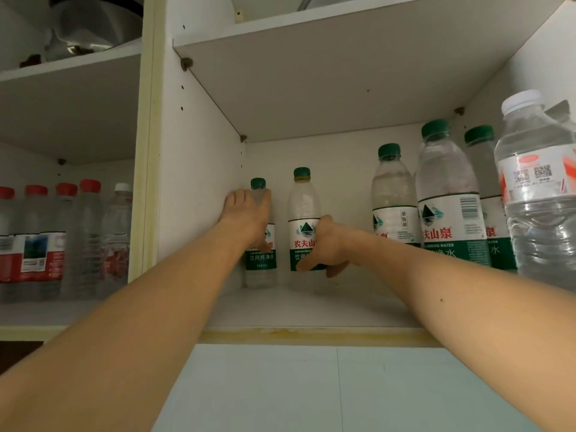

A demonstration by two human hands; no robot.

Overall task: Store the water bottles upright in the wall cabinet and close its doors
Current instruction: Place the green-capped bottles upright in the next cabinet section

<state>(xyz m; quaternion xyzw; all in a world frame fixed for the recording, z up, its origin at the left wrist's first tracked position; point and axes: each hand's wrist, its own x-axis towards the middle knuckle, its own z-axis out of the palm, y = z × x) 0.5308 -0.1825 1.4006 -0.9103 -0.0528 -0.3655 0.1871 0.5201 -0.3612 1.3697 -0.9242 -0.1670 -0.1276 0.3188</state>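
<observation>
Both bare arms reach into the open white wall cabinet (199, 151), right-hand compartment, lower shelf. Left hand (247, 218) wrapped around a clear plastic green-capped water bottle (261, 263) standing upright in the back-left corner, against the cabinet's inner side wall. Right hand (327, 247) clamped on a second clear green-capped bottle with white-and-green label (301, 213), upright just right of the corner bottle, near the back wall. Further right from the corner bottle: three more green-capped bottles (447, 194) upright, bunched close, then a clear white-capped bottle with red-and-white label (536, 188) at the frame edge. Left compartment, past the divider: a row of red-capped bottles (37, 241) plus one white-capped bottle, all upright. Metal bowl (93, 23) on that compartment's upper shelf.
</observation>
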